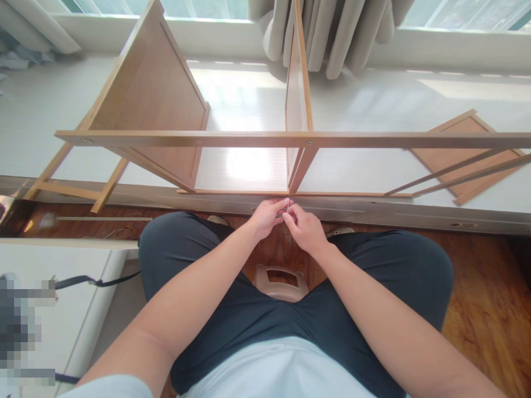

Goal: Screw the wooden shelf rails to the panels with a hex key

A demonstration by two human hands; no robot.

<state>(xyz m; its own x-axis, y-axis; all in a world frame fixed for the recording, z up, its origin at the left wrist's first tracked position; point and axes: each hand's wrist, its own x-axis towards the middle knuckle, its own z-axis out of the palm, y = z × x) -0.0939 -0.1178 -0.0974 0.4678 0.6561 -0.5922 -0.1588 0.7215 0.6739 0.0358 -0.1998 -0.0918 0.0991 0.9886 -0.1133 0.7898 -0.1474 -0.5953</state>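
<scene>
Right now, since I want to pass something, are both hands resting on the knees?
No, the left hand and right hand meet between the knees, a small thin piece between them.

The light-brown wooden frame [186, 138] spans the upper half of the picture, its long front rail [244, 139] running level from the left to the right edge, with small round fittings in its face. Two panels stand behind it, one slanting at upper left and one nearly edge-on at upper centre. A thin greyish piece [288, 207], mostly hidden, sits mid-frame, just below the lower rail [240, 192].
</scene>
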